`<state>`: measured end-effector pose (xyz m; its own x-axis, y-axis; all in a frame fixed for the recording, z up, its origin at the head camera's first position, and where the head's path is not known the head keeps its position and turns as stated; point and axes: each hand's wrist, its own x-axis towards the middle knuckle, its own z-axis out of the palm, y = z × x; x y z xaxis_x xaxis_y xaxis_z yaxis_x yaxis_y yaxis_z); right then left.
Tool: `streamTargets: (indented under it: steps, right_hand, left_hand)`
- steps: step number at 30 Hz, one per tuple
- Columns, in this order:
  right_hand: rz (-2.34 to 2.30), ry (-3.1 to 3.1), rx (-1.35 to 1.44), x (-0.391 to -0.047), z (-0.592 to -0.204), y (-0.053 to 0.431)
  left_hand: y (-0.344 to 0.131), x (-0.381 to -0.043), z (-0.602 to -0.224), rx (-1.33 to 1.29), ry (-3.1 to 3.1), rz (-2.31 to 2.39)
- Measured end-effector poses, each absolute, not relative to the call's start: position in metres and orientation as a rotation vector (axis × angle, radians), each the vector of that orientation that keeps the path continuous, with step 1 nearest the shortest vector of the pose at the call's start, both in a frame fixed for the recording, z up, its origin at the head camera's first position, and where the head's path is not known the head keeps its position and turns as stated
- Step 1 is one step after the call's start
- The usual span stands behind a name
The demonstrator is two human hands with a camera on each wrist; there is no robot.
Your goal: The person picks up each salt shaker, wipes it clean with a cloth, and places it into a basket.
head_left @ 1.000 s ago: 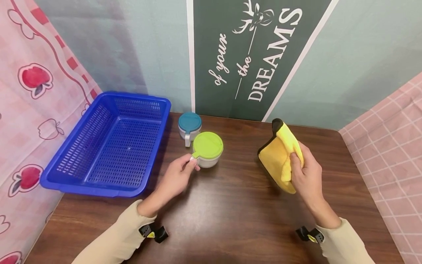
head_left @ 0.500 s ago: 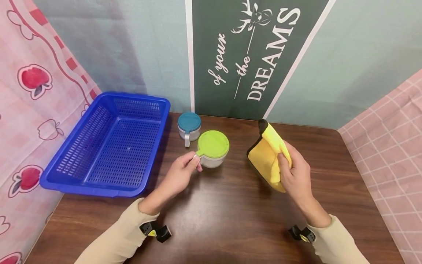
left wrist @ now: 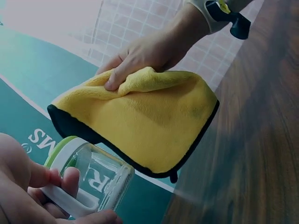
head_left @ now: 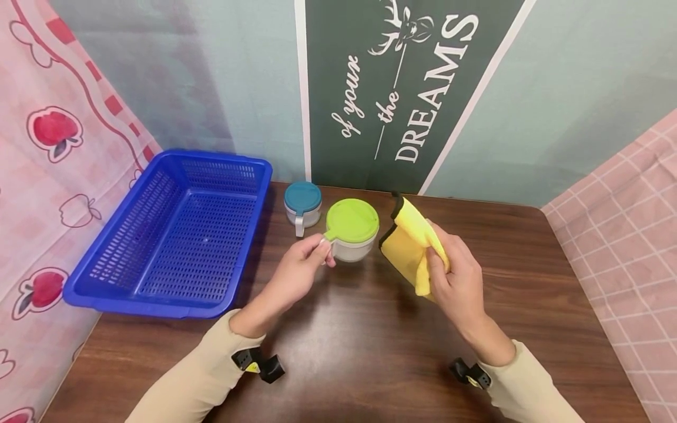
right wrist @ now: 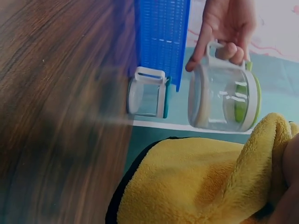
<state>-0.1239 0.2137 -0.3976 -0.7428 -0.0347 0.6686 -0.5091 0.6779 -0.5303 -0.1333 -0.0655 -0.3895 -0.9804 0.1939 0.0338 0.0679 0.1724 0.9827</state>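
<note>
The tabletop (head_left: 338, 358) is dark brown with wood grain, its back right corner rounded, a pale glare on its middle. A blue perforated plastic basket (head_left: 153, 308) sits upright at the back left corner. Just right of it, near the back edge, stands a clear teal-lidded jar (head_left: 303, 202), white handle facing the front edge.

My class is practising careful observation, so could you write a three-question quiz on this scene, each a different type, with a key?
1. Multiple choice: what does the right hand hold?
(a) a blue basket
(b) a yellow cloth
(c) a teal-lidded jar
2. Fill in: the left hand grips the green-lidded jar by its ____.
3. True or false: that jar is held clear of the table.

Key:
1. b
2. handle
3. True
</note>
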Motion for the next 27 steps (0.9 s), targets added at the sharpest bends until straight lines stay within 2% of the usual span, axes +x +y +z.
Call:
streamTargets:
  steps: [27]
  right_hand:
    - [0.862,-2.292,0.564,-0.126,-0.394,0.183]
  left_hand:
    - [-0.050,-0.142,-0.379,0.312,2.400,1.881]
